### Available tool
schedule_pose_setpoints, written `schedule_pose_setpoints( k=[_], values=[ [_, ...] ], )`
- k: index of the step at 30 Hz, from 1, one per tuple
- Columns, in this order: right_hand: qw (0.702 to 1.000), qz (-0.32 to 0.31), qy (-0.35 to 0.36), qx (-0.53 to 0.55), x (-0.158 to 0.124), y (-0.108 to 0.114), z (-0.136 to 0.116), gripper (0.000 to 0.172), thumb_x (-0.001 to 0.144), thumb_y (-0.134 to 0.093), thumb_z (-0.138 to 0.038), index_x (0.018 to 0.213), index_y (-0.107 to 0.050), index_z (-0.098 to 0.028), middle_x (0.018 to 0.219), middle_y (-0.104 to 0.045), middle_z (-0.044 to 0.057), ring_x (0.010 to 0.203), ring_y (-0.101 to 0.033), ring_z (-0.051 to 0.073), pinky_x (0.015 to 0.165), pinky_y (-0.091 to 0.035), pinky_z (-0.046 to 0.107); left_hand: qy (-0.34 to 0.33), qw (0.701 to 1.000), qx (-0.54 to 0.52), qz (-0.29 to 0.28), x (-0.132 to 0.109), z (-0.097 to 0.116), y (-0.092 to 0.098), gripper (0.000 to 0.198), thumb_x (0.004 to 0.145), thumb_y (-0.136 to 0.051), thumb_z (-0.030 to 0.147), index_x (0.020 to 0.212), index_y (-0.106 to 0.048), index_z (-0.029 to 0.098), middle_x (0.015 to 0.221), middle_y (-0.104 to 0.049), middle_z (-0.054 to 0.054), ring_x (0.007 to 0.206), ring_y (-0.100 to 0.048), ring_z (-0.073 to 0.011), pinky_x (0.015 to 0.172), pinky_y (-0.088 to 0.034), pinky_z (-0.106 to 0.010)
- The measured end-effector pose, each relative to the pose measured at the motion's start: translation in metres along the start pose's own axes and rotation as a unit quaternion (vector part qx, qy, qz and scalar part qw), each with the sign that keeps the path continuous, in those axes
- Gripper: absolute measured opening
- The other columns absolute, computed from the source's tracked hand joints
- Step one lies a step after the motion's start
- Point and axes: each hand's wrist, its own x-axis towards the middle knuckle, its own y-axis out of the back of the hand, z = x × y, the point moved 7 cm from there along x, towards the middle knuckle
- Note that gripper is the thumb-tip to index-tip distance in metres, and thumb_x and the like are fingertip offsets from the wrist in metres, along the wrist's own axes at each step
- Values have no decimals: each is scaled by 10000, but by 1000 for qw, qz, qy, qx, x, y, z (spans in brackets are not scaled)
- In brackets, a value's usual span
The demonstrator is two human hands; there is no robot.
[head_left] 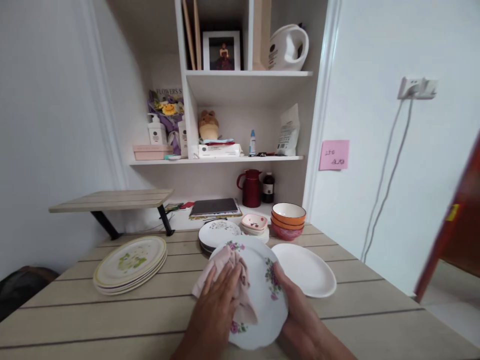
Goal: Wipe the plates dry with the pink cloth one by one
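A white plate [264,300] with a wavy rim and pink-purple flowers is held up, tilted toward me, above the table. My right hand [300,315] grips its right edge, thumb on the face and the other fingers behind. Against the plate's left part, my left hand [219,300] presses a pale pink cloth [221,260], its fingers bent over the fabric. Beyond the plate lies a white oval dish [305,270]. A stack of dark-rimmed floral plates [219,232] is partly hidden behind the held plate.
Yellow-rimmed plates [131,262] are stacked at the left of the slatted table [150,320]. Orange and red bowls [288,220] and small pink-rimmed dishes [255,222] stand at the back. A raised wooden stand [112,200] and a red jug [251,188] are behind.
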Motion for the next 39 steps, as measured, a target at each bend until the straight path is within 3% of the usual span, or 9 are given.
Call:
schedule_pose_setpoints(
  k=[7,16,21,24,29,32,35,39],
  values=[
    [996,-24,-83,-2,-6,-9,23,450,844,-598,-424,1136,-641,-85,1078,-709,157,1093,-620,269,1003,-422,413,-27,997,-38,-62,4,8,4,694,869,-392,25,1483,-133,221,1468,-406,-59,1366,-344,-174,1157,-238,-470],
    [993,-55,-107,-16,-9,-13,32,489,856,-576,-436,1222,-593,-112,1120,-693,158,1028,-652,257,991,-426,429,6,998,44,-39,8,-2,23,610,906,-422,131,1462,-220,276,1455,-432,-25,1409,-250,-222,1147,-55,-609],
    [997,-2,-71,-24,-5,-7,23,552,830,-604,-456,1257,-567,-109,1116,-694,159,1036,-650,265,992,-427,432,53,994,98,1,9,-20,24,601,913,-443,217,1468,-215,180,1491,-368,-88,1401,-270,-224,1135,-249,-508],
    [1000,11,-18,-15,-1,-4,10,519,835,-609,-421,1260,-565,-126,1110,-701,136,1045,-647,253,1003,-421,422,46,991,119,31,8,-22,24,579,907,-456,231,1451,-268,162,1477,-392,-101,1375,-326,-217,1092,-357,-419],
    [996,43,71,-16,2,1,-17,495,850,-584,-422,1256,-568,-140,1108,-705,118,1058,-639,255,1004,-425,424,3,990,115,87,6,-4,22,554,915,-441,239,1441,-291,148,1411,-486,-109,1320,-420,-221,1042,-425,-397],
    [993,43,110,-27,2,2,-30,466,846,-591,-416,1242,-579,-171,1091,-716,93,1040,-647,242,995,-437,413,-19,994,79,74,7,15,18,564,923,-432,243,1452,-261,146,1442,-443,-102,1340,-389,-220,1045,-428,-387],
    [994,37,98,-33,2,2,-29,437,845,-588,-427,1191,-611,-161,1046,-730,96,1010,-660,246,974,-452,417,-58,998,21,26,9,31,10,573,930,-413,209,1464,-217,138,1471,-399,-90,1370,-335,-204,1091,-378,-388],
    [999,-26,14,-32,1,-9,-8,477,858,-548,-472,1149,-634,-104,1023,-728,138,1004,-660,262,958,-457,421,-109,994,-15,-3,8,41,3,597,944,-398,223,1480,-143,160,1469,-406,-61,1380,-314,-181,1119,-331,-390]
  ],
)
